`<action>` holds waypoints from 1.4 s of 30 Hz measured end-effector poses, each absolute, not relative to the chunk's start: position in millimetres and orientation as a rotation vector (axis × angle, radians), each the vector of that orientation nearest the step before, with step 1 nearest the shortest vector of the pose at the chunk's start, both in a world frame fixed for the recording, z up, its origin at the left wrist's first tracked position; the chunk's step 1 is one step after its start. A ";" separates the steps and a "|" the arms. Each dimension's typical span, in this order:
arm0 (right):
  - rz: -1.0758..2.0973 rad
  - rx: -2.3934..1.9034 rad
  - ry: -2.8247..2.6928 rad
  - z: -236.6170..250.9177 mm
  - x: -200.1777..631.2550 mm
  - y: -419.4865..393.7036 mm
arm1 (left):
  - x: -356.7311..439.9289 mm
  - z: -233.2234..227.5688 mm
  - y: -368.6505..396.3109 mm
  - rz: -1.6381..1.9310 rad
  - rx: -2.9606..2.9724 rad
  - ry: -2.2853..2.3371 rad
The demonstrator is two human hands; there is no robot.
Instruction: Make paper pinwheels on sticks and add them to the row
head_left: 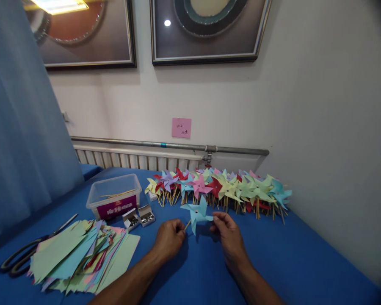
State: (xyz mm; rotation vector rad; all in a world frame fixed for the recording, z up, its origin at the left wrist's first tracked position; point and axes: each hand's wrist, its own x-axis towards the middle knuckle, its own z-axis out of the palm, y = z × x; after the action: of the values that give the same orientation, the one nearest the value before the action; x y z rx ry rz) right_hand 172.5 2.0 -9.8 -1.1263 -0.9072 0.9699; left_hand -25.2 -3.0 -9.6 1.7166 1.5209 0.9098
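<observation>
A light blue paper pinwheel (197, 213) with a pin at its centre is held above the blue table. My left hand (170, 238) is closed around its thin wooden stick, just below the blades on the left. On the other side, the thumb and fingers of my right hand (226, 232) pinch the tip of the right blade. Behind it stands a long row of finished pinwheels (230, 189) in several colours, their sticks pointing down toward me. Two small open boxes of metal pins (146, 216) sit left of my left hand.
A stack of coloured paper sheets (66, 250) lies at the left, with black-handled scissors (28, 253) beside it. Behind them is a clear plastic tub (95, 199) holding some sticks. A radiator and pipe (178, 146) run along the wall; a blue curtain (22, 127) hangs left.
</observation>
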 end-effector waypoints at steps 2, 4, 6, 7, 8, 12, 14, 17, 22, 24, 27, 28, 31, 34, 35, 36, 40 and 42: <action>0.997 -1.147 -0.924 -11.7 171.2 2.0 | -25.8 -10.5 -1.6 0.936 1.703 1.516; 1.061 -1.153 -0.926 -14.4 168.5 1.7 | -26.3 -12.3 0.2 0.967 1.691 1.508; 1.126 -1.146 -0.928 -17.4 165.1 1.4 | -26.4 -15.1 2.1 1.000 1.657 1.483; 1.149 -1.141 -0.934 -18.8 163.3 1.2 | -26.1 -16.6 3.0 1.016 1.630 1.461; 1.167 -1.137 -0.945 -20.1 161.4 0.8 | -25.6 -17.9 3.7 1.027 1.596 1.434; 1.216 -1.115 -1.027 -23.2 154.6 -2.4 | -21.5 -18.6 4.3 1.032 1.429 1.325; 1.242 -1.098 -1.072 -23.0 152.4 -4.6 | -19.3 -15.8 3.2 1.013 1.362 1.284; 1.232 -1.075 -1.076 -20.1 152.7 -6.3 | -17.7 -11.6 1.3 0.980 1.332 1.256; 1.075 -1.060 -0.961 -9.7 161.8 -4.6 | -19.5 -13.1 0.0 0.967 1.426 1.320; 1.041 -1.065 -0.934 -5.9 165.5 -4.1 | -20.4 -14.8 -0.5 0.948 1.504 1.377; 1.008 -1.091 -0.920 -3.6 168.3 -4.2 | -20.9 -15.3 -1.6 0.918 1.581 1.429; 1.003 -1.102 -0.923 -3.8 168.5 -4.3 | -20.9 -15.0 -1.9 0.912 1.590 1.437; 1.036 -1.133 -0.947 -6.7 167.5 -3.9 | -20.5 -13.9 -1.9 0.915 1.582 1.447; 1.095 -1.151 -0.964 -11.4 165.2 -2.9 | -20.4 -13.9 -0.9 0.940 1.547 1.420; 1.111 -1.153 -0.971 -13.0 164.3 -2.6 | -20.4 -14.2 -0.5 0.952 1.535 1.406; 1.127 -1.152 -0.979 -14.4 163.3 -2.6 | -20.5 -14.6 -0.2 0.967 1.525 1.392; 1.161 -1.140 -1.034 -18.9 158.8 -4.5 | -19.7 -15.3 0.5 1.017 1.444 1.330; 1.180 -1.135 -1.074 -20.2 156.3 -6.2 | -18.6 -14.9 0.6 1.014 1.381 1.290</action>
State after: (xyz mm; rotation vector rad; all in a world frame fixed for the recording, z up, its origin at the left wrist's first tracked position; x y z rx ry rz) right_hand 156.3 -6.2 -20.2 -1.1346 -1.0742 1.1799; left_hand -18.6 0.6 -14.9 1.3814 1.2905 1.0138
